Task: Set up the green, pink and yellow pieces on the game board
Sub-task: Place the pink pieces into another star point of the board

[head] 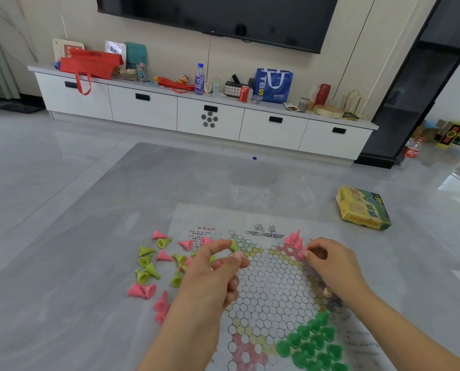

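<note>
A paper game board with a star of circles lies on the grey table. Several dark green pieces stand in its near right corner. A few pink pieces stand in the far right corner. My right hand pinches a pink piece at that corner. My left hand pinches a yellow-green piece over the far left corner of the star and keeps other pieces curled in its palm. Loose pink and yellow-green pieces lie scattered left of the board.
A yellow and green game box lies on the table at the far right. Beyond the table's far edge is tiled floor, then a white TV cabinet loaded with bags, bottles and cans.
</note>
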Action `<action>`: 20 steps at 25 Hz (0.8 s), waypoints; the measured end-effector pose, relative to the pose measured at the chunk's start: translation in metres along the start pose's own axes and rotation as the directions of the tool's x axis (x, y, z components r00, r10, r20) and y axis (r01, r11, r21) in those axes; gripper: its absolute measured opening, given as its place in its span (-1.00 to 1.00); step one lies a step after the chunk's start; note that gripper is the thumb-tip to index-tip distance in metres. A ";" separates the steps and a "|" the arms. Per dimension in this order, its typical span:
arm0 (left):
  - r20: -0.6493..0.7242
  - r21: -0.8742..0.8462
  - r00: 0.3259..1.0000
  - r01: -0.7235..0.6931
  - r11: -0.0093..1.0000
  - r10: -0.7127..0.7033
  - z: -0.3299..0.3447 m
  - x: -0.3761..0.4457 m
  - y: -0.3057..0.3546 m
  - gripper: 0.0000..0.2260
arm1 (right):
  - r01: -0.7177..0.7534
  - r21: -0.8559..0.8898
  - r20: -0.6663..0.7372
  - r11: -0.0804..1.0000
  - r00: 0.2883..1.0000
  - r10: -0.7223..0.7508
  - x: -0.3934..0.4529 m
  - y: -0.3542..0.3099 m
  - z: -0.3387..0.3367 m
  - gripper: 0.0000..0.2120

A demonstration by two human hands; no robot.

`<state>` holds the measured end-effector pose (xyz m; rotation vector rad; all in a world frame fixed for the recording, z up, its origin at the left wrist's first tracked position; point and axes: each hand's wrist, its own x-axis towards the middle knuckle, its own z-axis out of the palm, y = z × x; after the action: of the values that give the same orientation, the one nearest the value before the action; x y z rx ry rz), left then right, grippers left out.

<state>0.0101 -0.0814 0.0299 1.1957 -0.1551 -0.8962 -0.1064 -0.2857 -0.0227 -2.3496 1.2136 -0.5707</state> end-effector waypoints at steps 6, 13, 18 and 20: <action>-0.012 0.028 1.000 -0.017 0.999 0.017 0.000 0.002 -0.003 -0.84 | 0.036 0.022 -0.036 0.999 0.999 -0.035 -0.002 -0.003 0.001 -0.95; -0.091 -0.058 0.996 0.021 0.998 -0.026 0.003 0.006 0.001 -0.65 | 0.044 0.017 -0.032 0.999 0.999 -0.044 -0.003 -0.005 0.000 -0.93; -0.061 -0.050 0.998 -0.008 0.999 0.005 0.005 0.003 0.002 -0.71 | 0.001 0.073 -0.071 0.997 0.997 0.004 -0.005 -0.014 -0.009 -0.92; -0.013 -0.035 0.999 -0.032 0.999 0.031 0.005 0.000 0.000 -0.72 | 0.027 0.130 -0.064 0.991 0.998 -0.019 -0.007 -0.032 -0.013 -0.87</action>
<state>0.0077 -0.0851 0.0322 1.1631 -0.1476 -0.8605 -0.0961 -0.2658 0.0045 -2.2539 1.1410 -0.7139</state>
